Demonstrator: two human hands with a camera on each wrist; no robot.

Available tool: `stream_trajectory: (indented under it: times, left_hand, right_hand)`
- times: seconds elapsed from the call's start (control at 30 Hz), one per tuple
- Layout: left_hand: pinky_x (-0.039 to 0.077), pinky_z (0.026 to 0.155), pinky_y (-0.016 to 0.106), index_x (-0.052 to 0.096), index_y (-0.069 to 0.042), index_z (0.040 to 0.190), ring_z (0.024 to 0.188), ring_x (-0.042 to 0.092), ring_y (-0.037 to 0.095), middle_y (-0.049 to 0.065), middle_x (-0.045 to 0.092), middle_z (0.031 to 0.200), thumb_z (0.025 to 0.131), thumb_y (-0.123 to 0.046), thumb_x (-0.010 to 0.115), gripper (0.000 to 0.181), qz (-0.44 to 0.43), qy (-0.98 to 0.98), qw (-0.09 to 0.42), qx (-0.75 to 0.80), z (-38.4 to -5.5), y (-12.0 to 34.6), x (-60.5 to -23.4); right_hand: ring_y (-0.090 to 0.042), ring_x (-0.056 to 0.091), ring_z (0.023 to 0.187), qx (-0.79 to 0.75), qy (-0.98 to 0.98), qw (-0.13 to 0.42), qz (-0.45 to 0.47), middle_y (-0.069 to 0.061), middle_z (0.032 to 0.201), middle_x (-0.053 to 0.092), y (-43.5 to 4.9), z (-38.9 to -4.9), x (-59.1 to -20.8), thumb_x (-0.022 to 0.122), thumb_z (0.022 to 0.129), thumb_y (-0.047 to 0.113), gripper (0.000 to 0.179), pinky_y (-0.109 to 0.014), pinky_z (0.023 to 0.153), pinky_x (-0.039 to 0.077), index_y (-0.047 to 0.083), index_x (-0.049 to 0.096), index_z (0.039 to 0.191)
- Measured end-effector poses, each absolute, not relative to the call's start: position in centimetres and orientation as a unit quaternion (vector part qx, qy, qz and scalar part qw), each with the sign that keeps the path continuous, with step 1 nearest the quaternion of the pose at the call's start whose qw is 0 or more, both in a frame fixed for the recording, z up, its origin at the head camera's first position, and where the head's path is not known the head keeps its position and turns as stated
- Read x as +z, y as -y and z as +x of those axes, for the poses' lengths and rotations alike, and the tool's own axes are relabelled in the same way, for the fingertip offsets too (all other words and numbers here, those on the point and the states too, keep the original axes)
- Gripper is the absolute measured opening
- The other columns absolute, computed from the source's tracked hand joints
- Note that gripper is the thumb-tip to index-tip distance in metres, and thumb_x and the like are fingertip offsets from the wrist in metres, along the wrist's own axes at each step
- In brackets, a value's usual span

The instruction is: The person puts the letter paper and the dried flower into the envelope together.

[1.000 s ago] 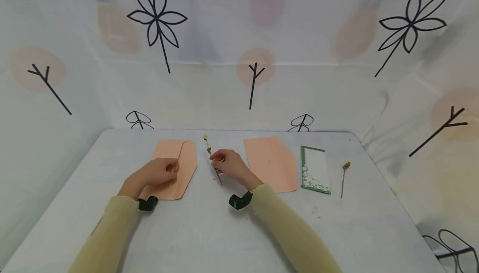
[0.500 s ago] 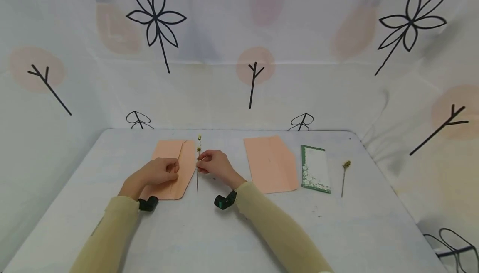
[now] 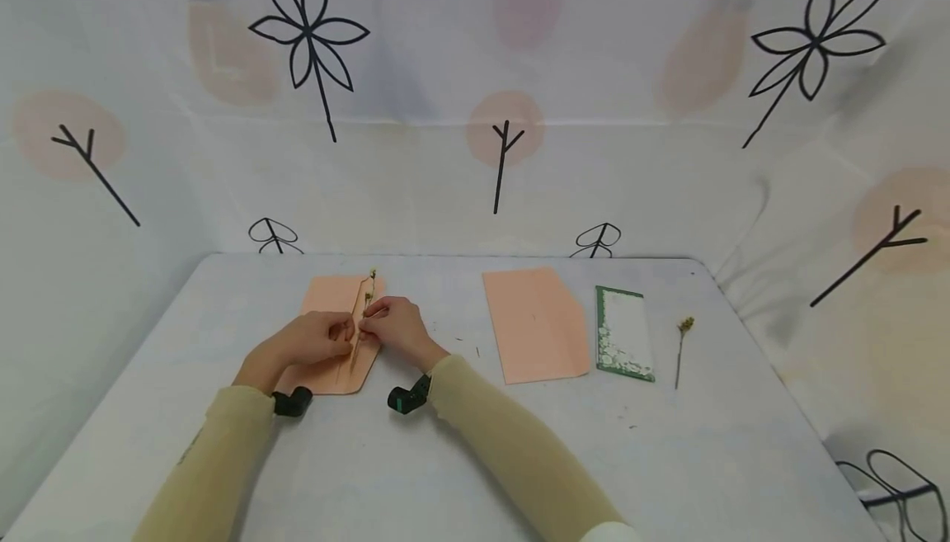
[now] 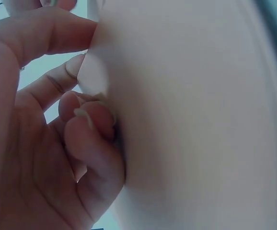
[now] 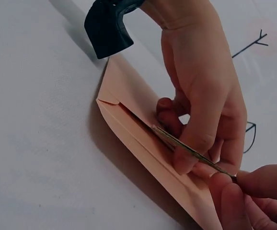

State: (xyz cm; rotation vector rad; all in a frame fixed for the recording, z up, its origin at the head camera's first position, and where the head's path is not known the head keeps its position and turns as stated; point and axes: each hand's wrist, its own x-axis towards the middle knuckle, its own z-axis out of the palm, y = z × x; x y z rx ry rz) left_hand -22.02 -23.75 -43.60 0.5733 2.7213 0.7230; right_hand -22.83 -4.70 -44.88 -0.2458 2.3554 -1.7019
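Note:
A peach paper envelope lies at the left of the table, its mouth parted in the right wrist view. My left hand grips the edge at that mouth, with some fingers curled against the paper in the left wrist view. Between thumb and fingers my right hand pinches a dried flower sprig by its thin stem. The sprig's small yellowish heads point to the far side, over the envelope. Its bare stem end slants over the opening, close to the left fingers.
To the right lie a second peach envelope, a white card with a green floral border and another dried flower sprig. Small dark crumbs dot the white table. A printed cloth stands behind it.
My right hand has carried the sprig leftward from the space between the envelopes to over the left envelope. The left hand has stayed in place on the envelope.

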Motion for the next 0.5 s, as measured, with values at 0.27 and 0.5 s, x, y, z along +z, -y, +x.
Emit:
stream_trajectory:
  times: [0.27,0.5]
  left_hand:
    - [0.031,0.059,0.028,0.055,-0.017,0.084,0.061,0.043,0.014,-0.003,0.042,0.067,0.084,-0.014,0.067,0.013,0.200,-0.928,0.138,0.281,-22.1,24.0,-43.7]
    - [0.033,0.058,0.027,0.055,-0.015,0.085,0.062,0.044,0.015,-0.001,0.043,0.069,0.087,-0.011,0.067,0.012,0.199,-0.919,0.142,0.308,-22.2,24.2,-43.5]
  right_hand:
    - [-0.008,0.065,0.061,-0.563,-0.815,0.122,-0.060,0.003,0.071,0.066,6.0,-22.6,-45.7,0.074,0.089,0.008,0.008,-0.020,0.054,0.047,0.009,0.066,0.090]
    - [-0.007,0.064,0.060,-0.570,-0.815,0.097,-0.035,0.004,0.066,0.066,6.6,-22.0,-45.7,0.072,0.089,0.010,0.007,-0.021,0.052,0.043,0.010,0.066,0.088]
